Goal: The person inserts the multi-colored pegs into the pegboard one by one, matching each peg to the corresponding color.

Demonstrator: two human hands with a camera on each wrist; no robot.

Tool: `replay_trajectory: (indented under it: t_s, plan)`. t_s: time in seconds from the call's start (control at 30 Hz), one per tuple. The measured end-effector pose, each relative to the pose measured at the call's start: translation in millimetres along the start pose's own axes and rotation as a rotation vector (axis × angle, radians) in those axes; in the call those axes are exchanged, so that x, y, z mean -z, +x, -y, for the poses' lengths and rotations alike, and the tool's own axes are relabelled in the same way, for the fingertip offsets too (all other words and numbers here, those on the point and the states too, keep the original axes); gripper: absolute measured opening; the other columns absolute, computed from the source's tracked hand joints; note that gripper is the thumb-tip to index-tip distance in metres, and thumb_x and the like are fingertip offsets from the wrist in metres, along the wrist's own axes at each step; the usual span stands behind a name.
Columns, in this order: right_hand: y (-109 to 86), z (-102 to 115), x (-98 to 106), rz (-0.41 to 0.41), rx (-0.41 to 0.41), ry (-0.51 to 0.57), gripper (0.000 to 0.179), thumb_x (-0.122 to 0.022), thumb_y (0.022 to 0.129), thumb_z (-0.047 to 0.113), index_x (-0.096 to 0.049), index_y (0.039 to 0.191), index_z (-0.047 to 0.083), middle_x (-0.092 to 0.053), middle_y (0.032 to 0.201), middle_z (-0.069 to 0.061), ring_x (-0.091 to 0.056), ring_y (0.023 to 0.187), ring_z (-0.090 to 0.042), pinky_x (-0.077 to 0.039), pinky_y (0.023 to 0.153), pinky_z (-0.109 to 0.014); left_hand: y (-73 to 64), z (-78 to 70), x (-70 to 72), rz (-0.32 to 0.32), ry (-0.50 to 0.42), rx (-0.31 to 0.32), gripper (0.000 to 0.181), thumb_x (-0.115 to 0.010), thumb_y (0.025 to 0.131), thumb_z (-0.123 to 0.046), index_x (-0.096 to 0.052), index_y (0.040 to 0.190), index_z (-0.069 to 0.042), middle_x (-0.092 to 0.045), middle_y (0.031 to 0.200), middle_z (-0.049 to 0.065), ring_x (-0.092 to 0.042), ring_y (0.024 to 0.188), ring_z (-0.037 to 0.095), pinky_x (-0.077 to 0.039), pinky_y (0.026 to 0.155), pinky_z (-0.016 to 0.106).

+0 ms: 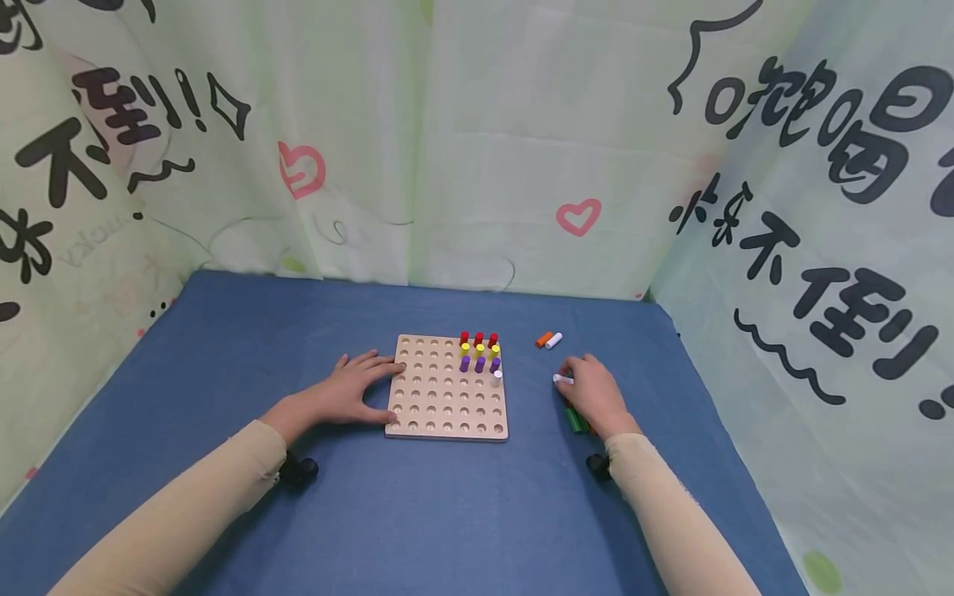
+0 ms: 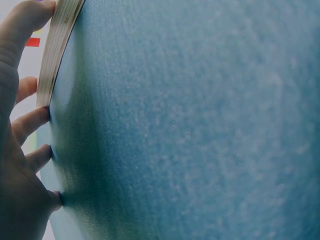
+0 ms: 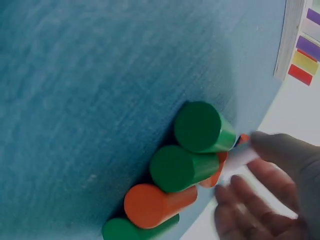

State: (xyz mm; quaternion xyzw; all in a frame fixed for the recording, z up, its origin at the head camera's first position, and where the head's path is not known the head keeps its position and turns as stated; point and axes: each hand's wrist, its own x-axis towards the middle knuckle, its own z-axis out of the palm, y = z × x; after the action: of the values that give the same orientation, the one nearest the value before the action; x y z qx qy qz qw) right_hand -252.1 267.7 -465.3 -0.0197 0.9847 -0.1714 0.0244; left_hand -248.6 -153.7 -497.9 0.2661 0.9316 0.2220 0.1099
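Note:
A square wooden pegboard [image 1: 447, 437] lies on the blue cloth. At its left edge rests my left hand [image 1: 350, 389], fingers spread, thumb near the front corner. Standing in the board's right-hand holes are three red pegs [image 1: 479, 338], three yellow pegs [image 1: 480, 351], three purple pegs [image 1: 479, 364] and one white peg [image 1: 497, 378]. Right of the board, my right hand [image 1: 596, 393] pinches another white peg [image 3: 240, 156] between thumb and fingers. Green pegs [image 3: 197, 127] and orange pegs [image 3: 146, 205] lie beside and partly under that hand.
Farther back on the cloth, an orange peg [image 1: 544, 339] and a white peg [image 1: 554, 340] lie side by side. Printed curtains [image 1: 484, 165] enclose the table at the back and both sides.

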Motion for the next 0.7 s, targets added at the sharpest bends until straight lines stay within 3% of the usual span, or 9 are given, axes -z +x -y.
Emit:
replay_trajectory:
  t_s: [0.3, 0.53, 0.7]
  plan:
    - [-1.0, 17, 0, -0.169, 0.041, 0.159, 0.016, -0.068, 0.098, 0.018, -0.070, 0.109, 0.007, -0.073, 0.104, -0.012, -0.068, 0.090, -0.025, -0.059, 0.079, -0.043, 1.3, 0.6, -0.3, 0.004, 0.003, -0.003, 0.089, -0.075, 0.086, -0.062, -0.044, 0.159, -0.021, -0.038, 0.165, 0.015, -0.021, 0.156, 0.045, -0.008, 0.118, 0.077]
    - [-3.3, 32, 1, -0.218, 0.107, 0.162, 0.013, -0.070, 0.097, 0.014, -0.062, 0.107, 0.012, -0.071, 0.099, -0.009, -0.069, 0.089, -0.023, -0.060, 0.081, -0.042, 0.9, -0.3, 0.4, 0.001, 0.003, -0.006, 0.089, -0.075, 0.086, -0.061, -0.044, 0.159, -0.020, -0.038, 0.165, 0.015, -0.021, 0.156, 0.046, -0.008, 0.117, 0.078]
    - [-3.2, 38, -1, -0.247, 0.143, 0.149, 0.009, -0.069, 0.096, 0.013, -0.064, 0.105, 0.012, -0.072, 0.097, -0.009, -0.068, 0.087, -0.021, -0.060, 0.079, -0.040, 0.2, -0.1, 0.7, 0.002, 0.004, -0.003, 0.089, -0.076, 0.086, -0.060, -0.044, 0.159, -0.019, -0.038, 0.165, 0.015, -0.021, 0.156, 0.046, -0.008, 0.117, 0.078]
